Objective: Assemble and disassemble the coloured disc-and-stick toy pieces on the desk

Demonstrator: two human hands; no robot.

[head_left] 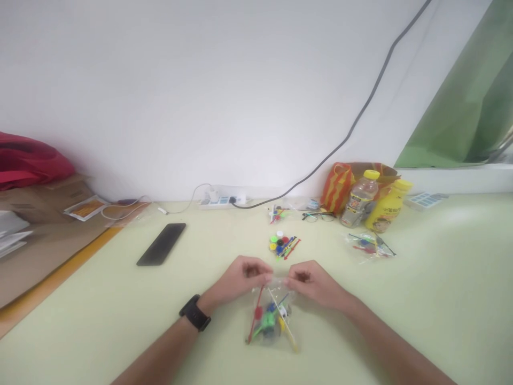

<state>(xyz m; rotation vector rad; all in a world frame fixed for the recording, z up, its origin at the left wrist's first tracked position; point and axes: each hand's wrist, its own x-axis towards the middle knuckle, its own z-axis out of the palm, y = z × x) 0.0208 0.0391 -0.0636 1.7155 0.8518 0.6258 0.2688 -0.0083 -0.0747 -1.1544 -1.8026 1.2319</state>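
Note:
Between my hands is a clear plastic bag [269, 321] with coloured sticks and small round pieces inside, in red, green, yellow, white and blue. My left hand [244, 279], with a black watch on the wrist, pinches the bag's top edge at its left corner. At the right corner my right hand [312, 282] pinches the same edge between thumb and fingers. Just beyond my hands lies a loose pile of coloured round pieces and sticks [282, 246].
A black phone [162, 244] lies to the left. Farther back are another filled bag [277, 214], eyeglasses [318, 216] and a power strip [223, 201]. To the right stand a clear bottle [359, 200] and a yellow bottle [388, 207], near another filled bag [371, 245]. Cardboard boxes [48, 199] sit left.

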